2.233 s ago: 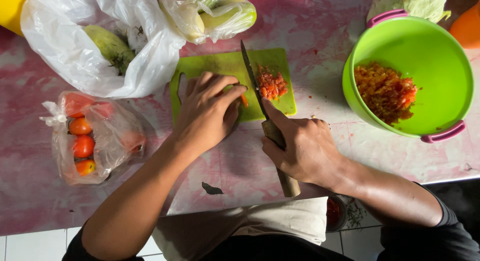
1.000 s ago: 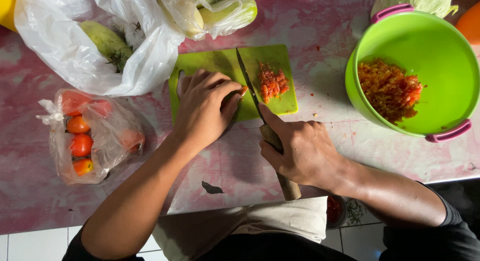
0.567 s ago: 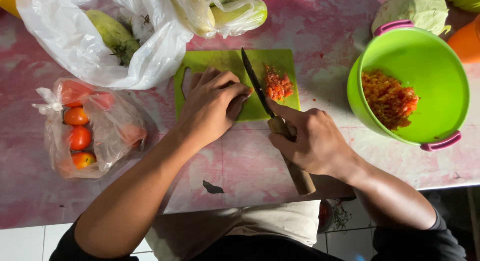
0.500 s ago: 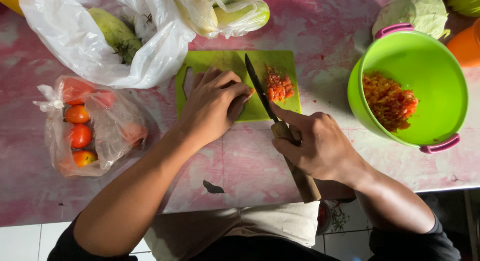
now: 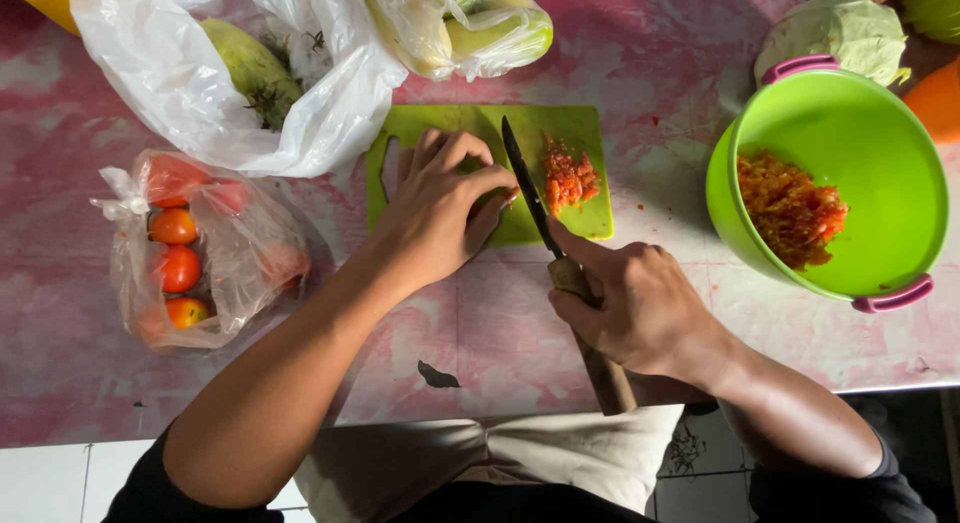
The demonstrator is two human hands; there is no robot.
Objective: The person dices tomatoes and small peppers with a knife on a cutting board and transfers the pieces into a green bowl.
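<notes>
**Knife held over a green board, hand curled beside the blade**

The knife (image 5: 527,188) lies a little above the middle of the frame, its dark blade slanting across the green cutting board (image 5: 590,218) with the tip toward the top. The right hand (image 5: 640,308) is wrapped tight around the wooden handle, fingers closed, which keeps the blade steady and angled. Just right of the blade sits a small heap of chopped red bits (image 5: 568,176), set to one side so it stays out of the cutting line. On the left of the blade, the left hand (image 5: 435,213) rests on the board with fingers curled under and pressed together; it seems to cover something small, though what is under it cannot be seen. The curl keeps fingertips back from the edge.

At the right of the frame a green bowl (image 5: 900,183) with pink handles holds more chopped red pieces, near enough to tip the heap in. At the left, a clear bag of tomatoes (image 5: 195,253) lies on the pink marbled counter (image 5: 480,323). Along the top lie a white bag with a green vegetable (image 5: 240,68) and a cabbage (image 5: 830,28).
</notes>
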